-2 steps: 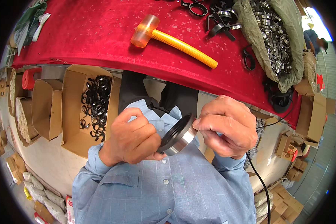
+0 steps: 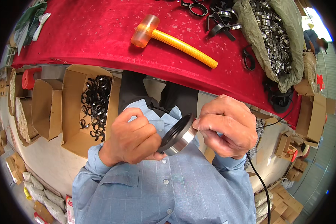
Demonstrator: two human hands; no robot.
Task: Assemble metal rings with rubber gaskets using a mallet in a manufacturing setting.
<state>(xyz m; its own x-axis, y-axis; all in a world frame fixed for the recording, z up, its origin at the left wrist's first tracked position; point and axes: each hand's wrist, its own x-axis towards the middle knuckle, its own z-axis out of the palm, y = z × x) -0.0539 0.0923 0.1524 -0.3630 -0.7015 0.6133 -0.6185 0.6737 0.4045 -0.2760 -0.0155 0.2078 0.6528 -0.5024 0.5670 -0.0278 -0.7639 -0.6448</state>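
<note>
**Black-and-silver ring (image 2: 183, 142) gripped by both hands beside a red-covered surface**

The surface (image 2: 93, 33) wears a bright red cloth flecked with pale specks. A mallet (image 2: 175, 44) lies there, its amber head to the left and yellow handle slanting down to the right. Farther right, an olive sack (image 2: 295, 48) stands open, full of shiny metal rings (image 2: 278, 44). On the floor (image 2: 44, 160) to the left, a cardboard box (image 2: 71, 115) contains small black rings (image 2: 97, 100); another person (image 2: 311, 40) is at the far right, near a corrugated wall (image 2: 326, 80).

The ring is held off the surface, in front of the wearer's blue shirt (image 2: 149, 194). It is tilted: its black-rimmed opening faces up and left, its silver band shows at lower right, and its rim's long line runs from lower left to upper right. The left hand (image 2: 134, 138) is curled on the lower-left edge; the right hand (image 2: 227, 125) pinches the upper-right edge with its fingertips.
</note>
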